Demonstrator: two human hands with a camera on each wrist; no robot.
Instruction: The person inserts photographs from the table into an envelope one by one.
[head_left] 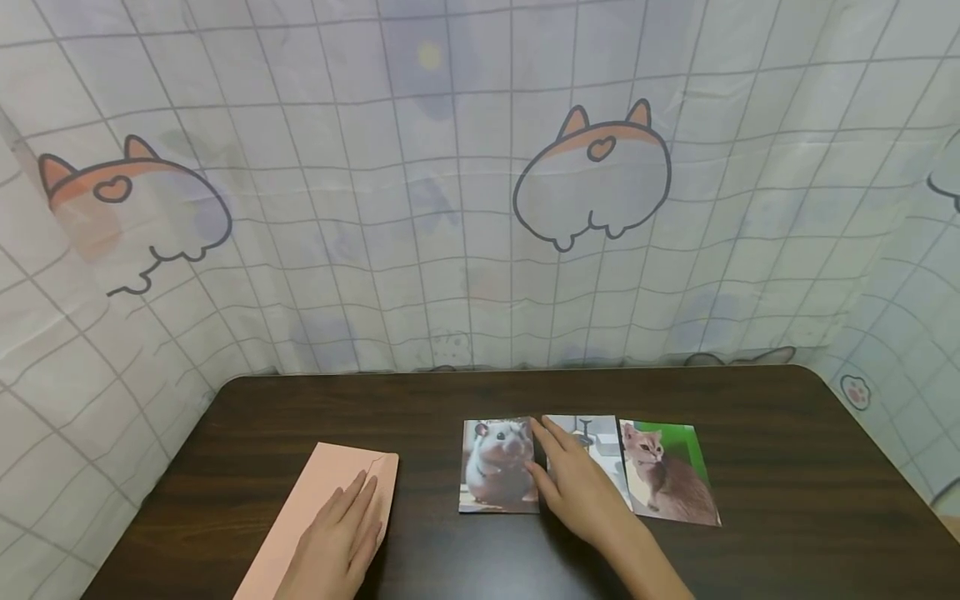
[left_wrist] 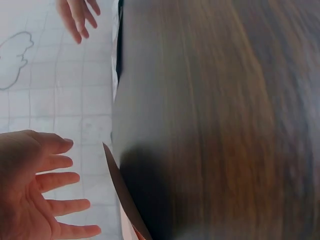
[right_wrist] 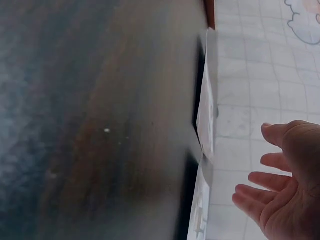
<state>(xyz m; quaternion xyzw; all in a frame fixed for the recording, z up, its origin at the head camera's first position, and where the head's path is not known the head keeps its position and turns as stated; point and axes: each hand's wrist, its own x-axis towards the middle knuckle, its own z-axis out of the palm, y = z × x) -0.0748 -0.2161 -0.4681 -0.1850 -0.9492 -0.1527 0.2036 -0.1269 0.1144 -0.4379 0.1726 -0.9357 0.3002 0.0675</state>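
Observation:
On the left of the table lies a pink folder-like sheet [head_left: 315,487], and my left hand [head_left: 333,533] is over its right part with fingers extended. In the left wrist view that hand [left_wrist: 37,187] has its fingers spread, holding nothing. My right hand [head_left: 573,479] reaches over a picture card of a white-grey room [head_left: 600,437], covering part of it. Its thumb and index fingertip are at the right edge of a hamster picture card [head_left: 497,467]. The right wrist view shows the right hand [right_wrist: 285,180] with fingers extended, gripping nothing.
A cat picture card [head_left: 671,475] lies at the right end of the row. The dark wooden table [head_left: 787,467] has rounded far corners. Behind it hangs a white gridded cloth [head_left: 450,208] with cartoon animal prints.

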